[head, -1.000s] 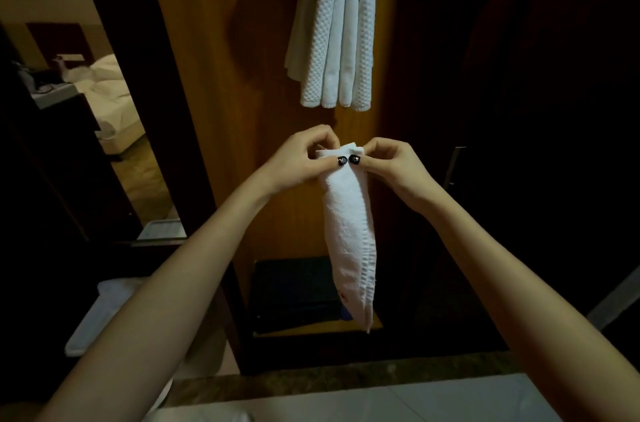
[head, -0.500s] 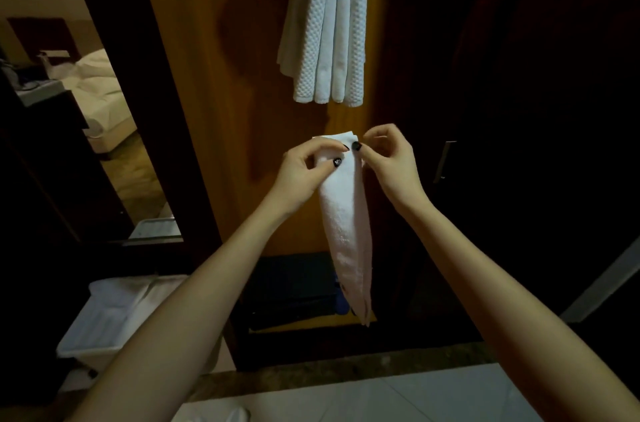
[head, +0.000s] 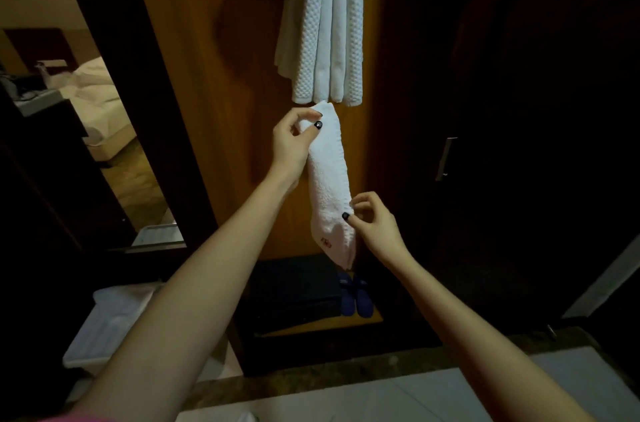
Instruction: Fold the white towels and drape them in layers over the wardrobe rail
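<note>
Two hands on one narrow folded white towel, hanging lengthwise before the wooden wardrobe panel. Left hand pinches its top edge; right hand pinches the right edge near the bottom. Hung towels just above. Open space to the right.
</note>
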`<state>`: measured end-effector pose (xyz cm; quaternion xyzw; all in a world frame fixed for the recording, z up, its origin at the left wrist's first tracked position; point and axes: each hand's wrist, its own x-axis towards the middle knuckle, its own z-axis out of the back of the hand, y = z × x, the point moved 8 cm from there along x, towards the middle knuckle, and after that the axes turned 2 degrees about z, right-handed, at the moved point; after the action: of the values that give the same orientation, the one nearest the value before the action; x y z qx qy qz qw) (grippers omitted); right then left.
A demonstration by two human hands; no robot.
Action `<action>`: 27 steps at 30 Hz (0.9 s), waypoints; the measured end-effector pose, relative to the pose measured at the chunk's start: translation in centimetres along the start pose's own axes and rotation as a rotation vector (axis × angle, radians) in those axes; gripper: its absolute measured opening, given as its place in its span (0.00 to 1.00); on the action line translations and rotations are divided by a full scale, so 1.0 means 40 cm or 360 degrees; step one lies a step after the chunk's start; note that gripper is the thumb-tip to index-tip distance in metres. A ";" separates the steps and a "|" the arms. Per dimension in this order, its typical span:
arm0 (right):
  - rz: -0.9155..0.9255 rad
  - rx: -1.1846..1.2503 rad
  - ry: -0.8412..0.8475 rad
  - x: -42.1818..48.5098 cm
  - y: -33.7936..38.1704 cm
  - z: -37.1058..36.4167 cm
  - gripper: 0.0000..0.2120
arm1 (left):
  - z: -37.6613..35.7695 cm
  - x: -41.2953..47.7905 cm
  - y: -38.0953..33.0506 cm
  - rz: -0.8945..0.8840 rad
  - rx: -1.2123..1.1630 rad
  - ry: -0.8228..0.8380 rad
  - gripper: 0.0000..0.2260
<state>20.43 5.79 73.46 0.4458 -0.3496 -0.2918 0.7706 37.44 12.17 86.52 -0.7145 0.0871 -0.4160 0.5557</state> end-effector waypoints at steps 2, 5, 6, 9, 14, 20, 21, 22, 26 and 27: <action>0.0008 -0.0046 0.0035 -0.006 -0.009 -0.016 0.11 | -0.001 0.018 0.000 0.0037 -0.0065 -0.0011 0.09; -0.0012 -0.0160 0.0077 0.003 -0.029 -0.040 0.10 | 0.001 0.042 0.007 0.0121 -0.0165 0.0004 0.12; -0.0037 -0.0172 0.0049 0.008 -0.043 -0.042 0.12 | 0.002 0.048 0.008 0.0147 -0.0196 0.0018 0.12; -0.0165 -0.0246 0.0002 0.020 -0.098 -0.043 0.12 | 0.009 0.065 0.009 0.0199 -0.0285 0.0053 0.11; -0.0267 -0.0074 -0.0144 0.012 -0.151 0.016 0.06 | 0.058 0.084 0.036 0.0237 -0.0292 0.0006 0.09; -0.0105 0.0270 -0.0377 0.010 -0.101 0.151 0.08 | 0.138 0.065 0.120 0.0537 -0.0568 -0.0244 0.12; -0.0083 0.0287 -0.0404 0.010 -0.091 0.167 0.09 | 0.136 0.056 0.133 0.0602 -0.0550 -0.0227 0.14; -0.0065 0.0289 -0.0429 0.009 -0.083 0.182 0.10 | 0.131 0.046 0.146 0.0659 -0.0505 -0.0207 0.18; -0.0032 0.0258 -0.0465 -0.006 -0.069 0.219 0.11 | 0.110 0.018 0.191 0.0721 -0.0346 -0.0159 0.20; -0.0036 0.0238 -0.0471 -0.010 -0.071 0.225 0.11 | 0.106 0.016 0.201 0.0728 -0.0323 -0.0150 0.18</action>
<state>12.61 0.52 74.02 0.4580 -0.4750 -0.3361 0.6720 43.49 11.89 79.70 -0.7469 0.2617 -0.2350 0.5643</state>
